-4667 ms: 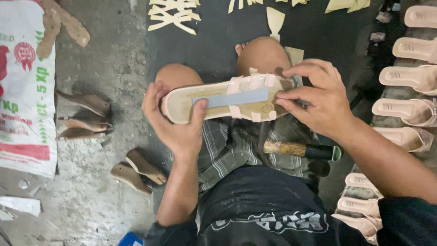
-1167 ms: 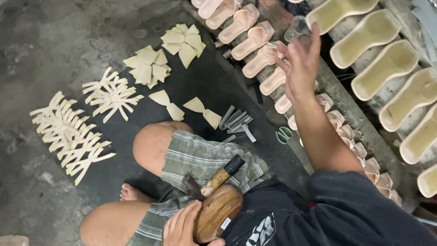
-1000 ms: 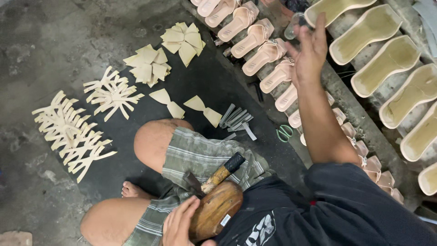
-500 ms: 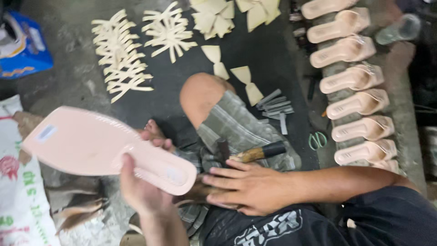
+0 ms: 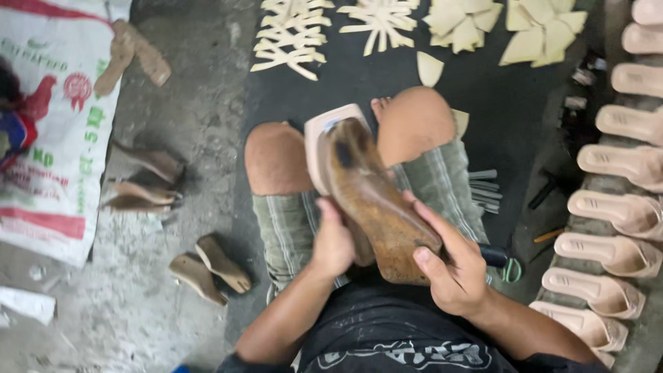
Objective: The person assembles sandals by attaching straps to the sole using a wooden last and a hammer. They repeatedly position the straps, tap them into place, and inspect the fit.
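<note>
A wooden shoe last (image 5: 376,200) lies over the person's lap, between the two bare knees, with a pale pink sole (image 5: 319,148) pressed against its left flank. The last's long axis runs from the person's belly out and away, slanting a little to the left in the head view: its narrow toe end points away from the body, toward the gap between the knees, and its thick heel block sits close to the waist. The sole follows the same line, its rounded end showing just past the toe of the last.

The left hand (image 5: 333,242) comes up from the lower left with the forearm angled inward; its fingers are curled shut around the near left side of the last and the sole's edge, thumb uppermost. The right hand (image 5: 452,266) reaches in from the lower right, the wrist bent, palm cupped against the heel block; thumb and forefinger are spread along the wood and the other fingers wrap under it, so it grips the heel end.

Just beyond the right hand a dark tool handle (image 5: 494,255) pokes out over the checked shorts (image 5: 442,183). Along the right edge a row of finished pink sandals (image 5: 615,211) stands on the floor. Cream cut strap pieces (image 5: 376,17) are spread on a dark mat (image 5: 511,103) past the knees. To the left lie more wooden lasts (image 5: 207,266) and a printed sack (image 5: 48,138) on the grey concrete.
</note>
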{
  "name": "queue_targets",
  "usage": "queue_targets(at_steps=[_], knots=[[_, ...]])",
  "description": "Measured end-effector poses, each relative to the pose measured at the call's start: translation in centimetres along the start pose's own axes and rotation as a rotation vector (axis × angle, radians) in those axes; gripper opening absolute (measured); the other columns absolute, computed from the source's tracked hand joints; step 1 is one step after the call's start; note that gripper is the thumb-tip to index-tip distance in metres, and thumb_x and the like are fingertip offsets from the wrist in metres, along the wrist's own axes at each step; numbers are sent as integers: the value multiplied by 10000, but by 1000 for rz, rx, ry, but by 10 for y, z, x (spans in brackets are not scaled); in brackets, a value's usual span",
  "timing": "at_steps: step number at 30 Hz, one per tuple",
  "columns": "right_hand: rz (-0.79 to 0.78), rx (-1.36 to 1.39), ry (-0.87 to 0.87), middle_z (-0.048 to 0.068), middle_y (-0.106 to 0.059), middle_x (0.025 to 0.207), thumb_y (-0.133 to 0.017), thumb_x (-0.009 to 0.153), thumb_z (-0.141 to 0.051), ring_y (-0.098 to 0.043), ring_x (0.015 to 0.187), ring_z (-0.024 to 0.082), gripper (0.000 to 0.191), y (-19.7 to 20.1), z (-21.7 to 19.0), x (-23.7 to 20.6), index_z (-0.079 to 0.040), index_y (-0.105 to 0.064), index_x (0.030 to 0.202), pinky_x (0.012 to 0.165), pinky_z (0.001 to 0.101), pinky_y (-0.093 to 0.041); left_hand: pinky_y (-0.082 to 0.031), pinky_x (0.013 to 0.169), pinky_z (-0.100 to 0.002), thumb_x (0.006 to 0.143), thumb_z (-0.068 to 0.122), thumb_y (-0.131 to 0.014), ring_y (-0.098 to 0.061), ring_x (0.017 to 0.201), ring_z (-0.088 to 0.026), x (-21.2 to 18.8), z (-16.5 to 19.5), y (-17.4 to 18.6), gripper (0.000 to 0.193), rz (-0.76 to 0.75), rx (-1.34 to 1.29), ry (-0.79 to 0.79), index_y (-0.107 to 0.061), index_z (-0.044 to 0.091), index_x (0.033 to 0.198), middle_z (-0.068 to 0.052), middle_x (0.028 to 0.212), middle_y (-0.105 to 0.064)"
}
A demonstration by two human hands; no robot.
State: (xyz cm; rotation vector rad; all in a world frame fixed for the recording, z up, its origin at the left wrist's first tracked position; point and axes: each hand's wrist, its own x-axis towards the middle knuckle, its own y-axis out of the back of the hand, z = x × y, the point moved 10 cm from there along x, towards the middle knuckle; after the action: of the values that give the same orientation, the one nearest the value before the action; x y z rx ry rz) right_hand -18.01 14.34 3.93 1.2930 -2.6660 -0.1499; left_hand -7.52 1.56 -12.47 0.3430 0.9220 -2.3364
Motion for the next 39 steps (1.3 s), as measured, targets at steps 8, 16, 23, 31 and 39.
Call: queue_targets(at_steps=[8,16,23,31,39], knots=[[-102,-235,67,287,-497,1520,-541,1009,-137,-504,1439,350,544,-18,-37,19,121,-432,1476,1195,408,-380,-460,1156,-414,1084,602,-72,-599,1317,-307,0,48,-51,860,-82,107,-114,-462,-52,1484,-217,1426,-607],[48,242,-339,156,-668,1263,-654,1015,-37,-644,1144,166,276,47,46,76,64,-640,1271,1001,302,-527,-598,861,-432,1033,722,-112,-681,1045,-295,-52,-6,-93,913,-422,-327,425,-335,39,1596,-247,1335,-616],[46,283,-425,107,-751,1104,-721,977,-38,-697,994,124,214,51,79,59,48,-726,1173,910,272,-571,-590,870,-434,1022,730,-125,-675,1068,-291,-63,-14,-94,939,-410,-349,433,-334,22,1602,-242,1384,-602],[15,265,-325,81,-700,1169,-688,1007,-70,-676,1095,121,238,33,49,61,-1,-590,1212,961,283,-570,-493,1078,-335,1000,543,-499,-615,1208,-165,-14,61,-58,673,-323,312,-67,-518,18,1421,-130,1305,-628],[-108,-511,-112,140,-639,1083,-791,864,-183,-641,995,268,389,41,42,-4,-33,-597,1166,858,357,-514,-541,905,-290,836,122,-808,-636,1018,-139,-10,94,-37,522,-174,396,39,-568,3,1285,-50,1139,-660]])
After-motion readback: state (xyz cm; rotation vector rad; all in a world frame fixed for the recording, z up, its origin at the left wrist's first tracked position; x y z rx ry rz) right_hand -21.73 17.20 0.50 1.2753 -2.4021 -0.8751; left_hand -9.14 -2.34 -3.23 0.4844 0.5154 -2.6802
